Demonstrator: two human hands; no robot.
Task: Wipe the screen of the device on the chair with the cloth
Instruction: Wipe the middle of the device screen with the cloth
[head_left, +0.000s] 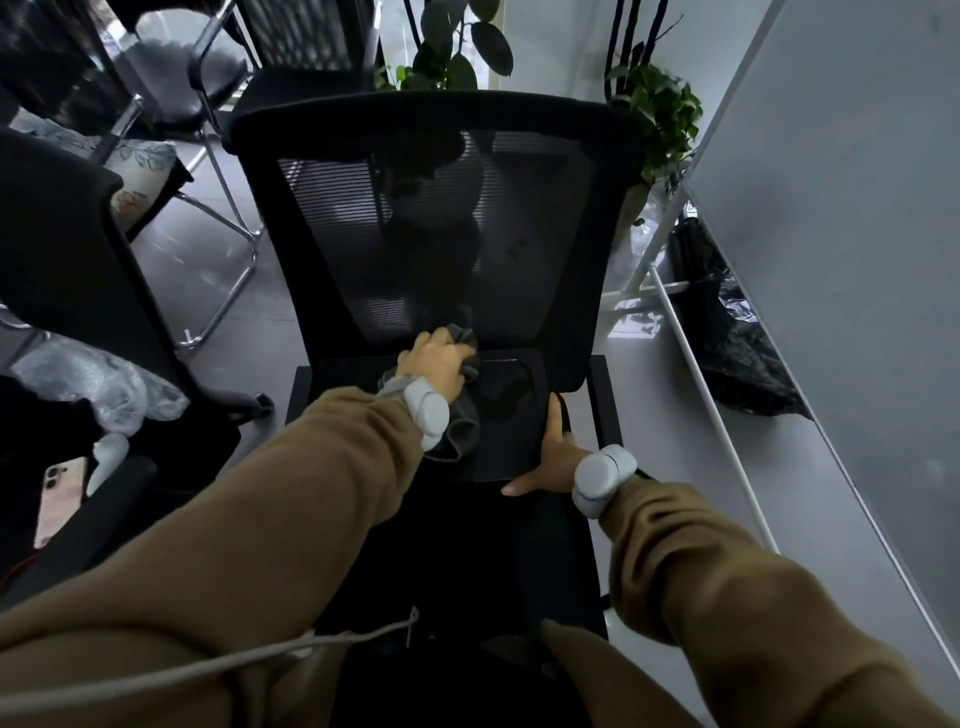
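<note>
A dark flat device (506, 421) with a black screen lies on the seat of a black mesh-backed office chair (431, 218). My left hand (434, 361) presses a crumpled dark grey cloth (457, 426) onto the upper left part of the screen. The cloth bunches out past my fingers at the top and hangs below my wrist. My right hand (553, 462) grips the device's lower right corner, thumb along the bottom edge, fingers up the right side. Both wrists carry pale grey bands.
Other black chairs stand to the left (67, 270) and behind. A phone (60, 499) lies at the far left. Potted plants (660, 114) stand behind the chair. A white board (831, 260) leans on the right, with a black plastic bag (727, 332) at its foot.
</note>
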